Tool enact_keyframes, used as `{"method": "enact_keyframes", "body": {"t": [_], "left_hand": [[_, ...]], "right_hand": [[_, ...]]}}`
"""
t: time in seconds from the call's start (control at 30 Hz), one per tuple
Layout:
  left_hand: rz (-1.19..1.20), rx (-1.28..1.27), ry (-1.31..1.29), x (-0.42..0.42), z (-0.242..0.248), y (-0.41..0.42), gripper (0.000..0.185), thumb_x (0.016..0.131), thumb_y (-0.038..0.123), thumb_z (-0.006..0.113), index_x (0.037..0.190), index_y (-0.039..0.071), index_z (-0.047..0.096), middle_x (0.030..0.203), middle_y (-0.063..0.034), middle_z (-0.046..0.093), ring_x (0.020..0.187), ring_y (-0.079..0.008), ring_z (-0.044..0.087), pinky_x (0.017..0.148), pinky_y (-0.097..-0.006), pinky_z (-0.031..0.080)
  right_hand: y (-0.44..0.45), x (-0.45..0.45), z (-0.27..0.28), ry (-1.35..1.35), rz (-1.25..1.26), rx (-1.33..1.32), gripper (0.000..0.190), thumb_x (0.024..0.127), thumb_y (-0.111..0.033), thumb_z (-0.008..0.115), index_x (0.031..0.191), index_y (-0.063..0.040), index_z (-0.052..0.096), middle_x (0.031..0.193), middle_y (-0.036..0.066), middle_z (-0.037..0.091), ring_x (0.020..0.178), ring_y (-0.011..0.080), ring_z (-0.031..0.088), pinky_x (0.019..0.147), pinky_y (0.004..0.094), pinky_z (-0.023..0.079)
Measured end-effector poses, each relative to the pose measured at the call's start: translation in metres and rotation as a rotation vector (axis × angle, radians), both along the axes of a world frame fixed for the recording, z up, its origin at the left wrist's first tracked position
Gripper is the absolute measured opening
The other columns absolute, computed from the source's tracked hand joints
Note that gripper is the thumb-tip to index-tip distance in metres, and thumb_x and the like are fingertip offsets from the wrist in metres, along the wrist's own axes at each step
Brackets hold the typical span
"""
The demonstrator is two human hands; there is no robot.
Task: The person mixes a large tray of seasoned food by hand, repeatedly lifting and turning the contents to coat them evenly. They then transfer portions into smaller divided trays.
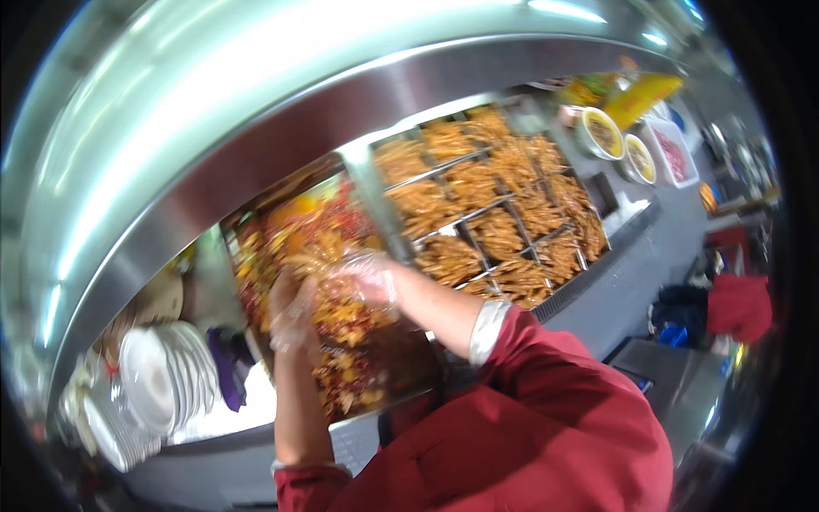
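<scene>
My left hand and my right hand wear clear plastic gloves. Between them they grip a blurred bunch of glossy brown chicken feet. Both hands are over a deep metal pan on the left of the counter. Red chillies and yellow-orange spice pieces cover much of the pan's contents, and dark liquid shows at its near right corner. Right of this pan, a rack split by metal dividers holds many braised chicken feet in its compartments. Motion blur hides my fingertips.
White plates stand stacked on edge at the left, beside a purple cloth. Bowls of food and a white tub of pink food sit at the far right. A steel hood edge runs along the back.
</scene>
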State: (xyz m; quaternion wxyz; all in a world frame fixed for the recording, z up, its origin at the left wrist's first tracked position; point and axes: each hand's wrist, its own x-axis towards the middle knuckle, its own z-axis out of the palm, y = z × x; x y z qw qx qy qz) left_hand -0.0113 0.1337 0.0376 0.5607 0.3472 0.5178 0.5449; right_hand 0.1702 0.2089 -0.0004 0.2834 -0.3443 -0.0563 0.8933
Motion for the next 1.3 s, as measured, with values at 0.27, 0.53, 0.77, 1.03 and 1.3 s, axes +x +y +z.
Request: {"method": "enact_keyframes", "body": {"t": [0.27,0.53,0.77,1.03,1.3], "left_hand": [[0.217,-0.038,0.083,0.039,0.016,-0.049,0.037,0.103,0.015,0.072,0.137,0.004,0.067,0.108,-0.0035,0.072,0.085,-0.0101,0.061,0.070,-0.0248,0.046],[0.304,-0.078,0.003,0.070,0.003,-0.081,0.033,0.103,0.010,0.068,0.135,0.000,0.066,0.107,-0.0071,0.072,0.084,-0.0122,0.064,0.073,-0.0237,0.050],[0.242,-0.077,0.042,0.072,-0.003,-0.089,0.032,0.104,0.008,0.065,0.135,0.001,0.066,0.109,-0.0062,0.072,0.086,-0.0117,0.064,0.072,-0.0239,0.049],[0.406,-0.046,0.114,0.056,0.001,-0.110,0.034,0.102,0.007,0.066,0.135,0.000,0.064,0.111,-0.0082,0.072,0.088,-0.0132,0.065,0.075,-0.0264,0.050],[0.515,-0.265,0.045,0.007,-0.025,-0.122,0.033,0.102,0.005,0.068,0.134,0.001,0.064,0.108,-0.0086,0.072,0.084,-0.0129,0.066,0.070,-0.0235,0.051]], "right_hand": [[0.049,0.227,0.084,-0.482,-0.281,0.448,0.050,0.098,0.005,0.065,0.146,-0.003,0.055,0.135,0.019,0.067,0.112,0.0283,0.070,0.098,0.0408,0.059],[0.092,0.423,0.084,-1.547,0.041,0.625,0.069,0.099,-0.006,0.063,0.163,-0.007,0.037,0.162,0.013,0.050,0.145,0.0273,0.052,0.119,0.0417,0.043],[0.091,0.477,0.007,-1.960,-0.116,0.726,0.033,0.089,-0.009,0.071,0.122,-0.012,0.076,0.119,0.017,0.076,0.112,0.0369,0.071,0.100,0.0413,0.054],[0.124,0.436,0.014,-2.063,0.036,0.623,0.019,0.093,-0.023,0.073,0.106,-0.012,0.081,0.097,0.014,0.077,0.088,0.0208,0.073,0.082,0.0349,0.056],[0.053,0.142,0.046,-1.278,0.508,1.250,0.028,0.107,-0.036,0.063,0.125,-0.019,0.077,0.128,0.008,0.076,0.118,0.0258,0.071,0.104,0.0425,0.055]]}}
